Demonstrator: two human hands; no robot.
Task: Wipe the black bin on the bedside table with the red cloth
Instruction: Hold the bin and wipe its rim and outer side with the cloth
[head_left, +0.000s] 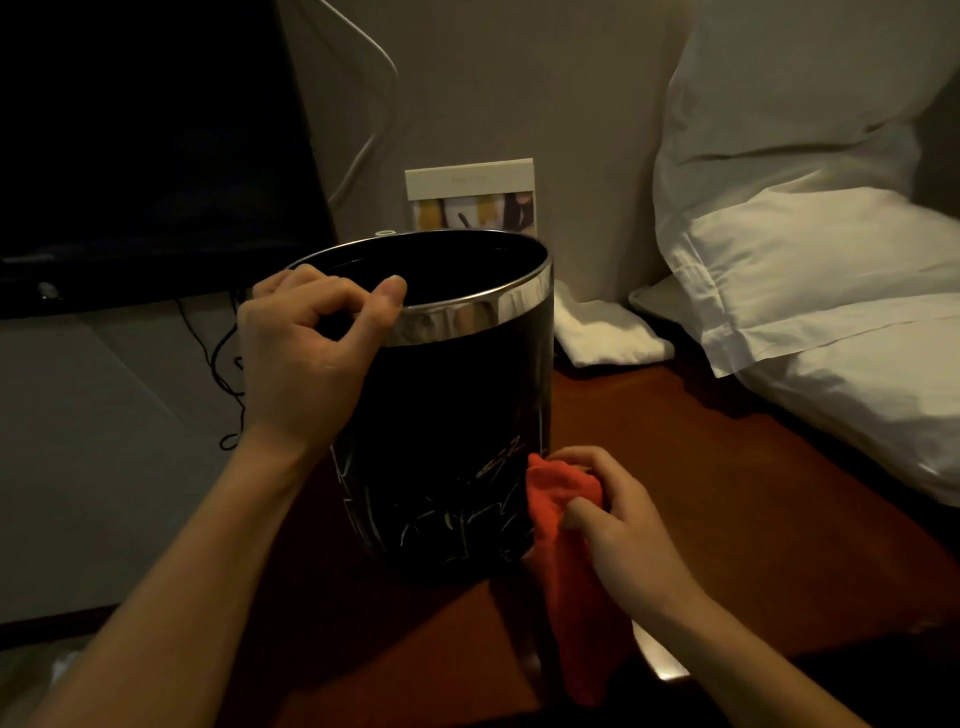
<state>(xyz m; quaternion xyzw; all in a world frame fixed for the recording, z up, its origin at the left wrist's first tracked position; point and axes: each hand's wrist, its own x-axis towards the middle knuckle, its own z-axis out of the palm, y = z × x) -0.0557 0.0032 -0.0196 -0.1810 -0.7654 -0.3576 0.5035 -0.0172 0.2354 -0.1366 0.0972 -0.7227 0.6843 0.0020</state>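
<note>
A black bin (452, 415) with a shiny metal rim and white scribble marks low on its side stands upright on the brown bedside table (727, 493). My left hand (306, 353) grips the bin's near-left rim, thumb on top, fingers curled over the edge. My right hand (618, 525) holds the bunched red cloth (566, 545) against the bin's lower right side. The cloth's tail hangs down over the table's front edge.
A small white folded towel (602, 332) lies on the table behind the bin. A printed card (470, 195) leans on the wall at the back. White pillows (810, 270) crowd the table's right side. Dark cables (218, 364) trail over the grey floor at left.
</note>
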